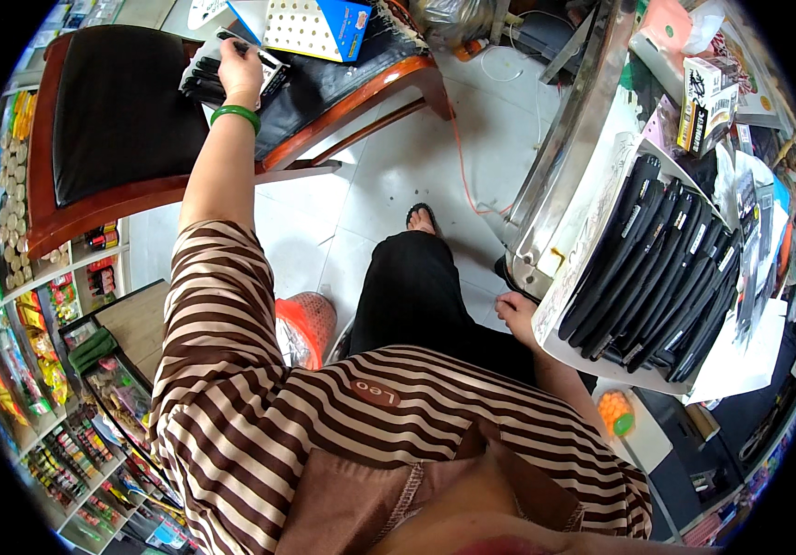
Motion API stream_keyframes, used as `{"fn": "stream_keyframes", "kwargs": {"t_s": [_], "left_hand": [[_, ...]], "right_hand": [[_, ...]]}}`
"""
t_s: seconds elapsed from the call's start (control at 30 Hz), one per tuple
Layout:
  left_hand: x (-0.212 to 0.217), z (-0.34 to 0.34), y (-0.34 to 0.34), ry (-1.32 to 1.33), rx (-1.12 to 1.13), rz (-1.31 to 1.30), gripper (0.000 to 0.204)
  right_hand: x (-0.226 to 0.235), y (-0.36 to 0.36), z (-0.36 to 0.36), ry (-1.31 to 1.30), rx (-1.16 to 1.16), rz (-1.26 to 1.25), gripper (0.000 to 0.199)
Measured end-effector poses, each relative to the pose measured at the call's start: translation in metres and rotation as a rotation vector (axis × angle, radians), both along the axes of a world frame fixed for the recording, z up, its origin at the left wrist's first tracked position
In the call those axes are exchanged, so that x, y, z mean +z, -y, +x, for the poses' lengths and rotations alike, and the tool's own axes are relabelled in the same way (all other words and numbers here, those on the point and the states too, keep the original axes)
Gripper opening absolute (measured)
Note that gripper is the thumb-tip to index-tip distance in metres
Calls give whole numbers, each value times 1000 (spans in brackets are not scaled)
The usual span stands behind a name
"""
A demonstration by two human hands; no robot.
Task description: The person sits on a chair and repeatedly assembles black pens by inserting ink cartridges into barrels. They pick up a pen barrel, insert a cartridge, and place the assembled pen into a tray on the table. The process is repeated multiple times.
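Note:
My left hand (240, 74) reaches out to the chair seat at the far left, its fingers closed on slim black items (205, 81) in an open white box (276, 74). My fingers hide part of them, and their exact kind is unclear. A green bangle (237, 117) circles that wrist. My right hand (514, 313) hangs low beside my thigh, near the table's metal edge, fingers curled with nothing visible in them. Just right of it, a large white box (553, 339) is packed with a row of long black items (649, 268) bearing small white labels.
The black-seated wooden chair (111, 111) also bears a blue and white carton (310, 28). Shelves of small packaged goods (79, 453) line the left. A red-orange mesh bin (310, 324) stands by my leg. An orange cord (462, 162) crosses the tiled floor. Cartons (708, 106) crowd the table.

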State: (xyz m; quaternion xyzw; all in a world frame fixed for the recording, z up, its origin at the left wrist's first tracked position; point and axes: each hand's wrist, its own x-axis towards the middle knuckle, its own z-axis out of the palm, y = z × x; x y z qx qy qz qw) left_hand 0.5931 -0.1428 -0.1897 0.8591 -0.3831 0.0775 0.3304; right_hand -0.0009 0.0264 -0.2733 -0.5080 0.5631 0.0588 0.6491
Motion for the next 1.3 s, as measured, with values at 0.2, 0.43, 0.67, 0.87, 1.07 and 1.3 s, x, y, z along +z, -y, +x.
{"fn": "stream_keyframes", "kwargs": {"t_s": [0.2, 0.43, 0.67, 0.87, 1.07, 1.3], "left_hand": [[6, -1, -16, -37, 7, -137, 26], [-30, 11, -24, -350, -117, -297, 24], [-12, -18, -34, -550, -123, -189, 25], [-26, -8, -34, -728, -127, -26, 32], [-70, 7, -27, -561, -70, 78, 20], [-60, 2, -30, -692, -2, 63, 19]], "right_hand": [[0, 1, 0, -14, 25, 4, 26], [-1, -7, -6, 119, 7, -128, 23], [-38, -9, -20, 143, -37, 13, 24], [-110, -31, -53, 429, -414, 195, 25], [-135, -39, -64, 463, -425, 129, 25], [-47, -14, -26, 106, -39, 50, 24]]}}
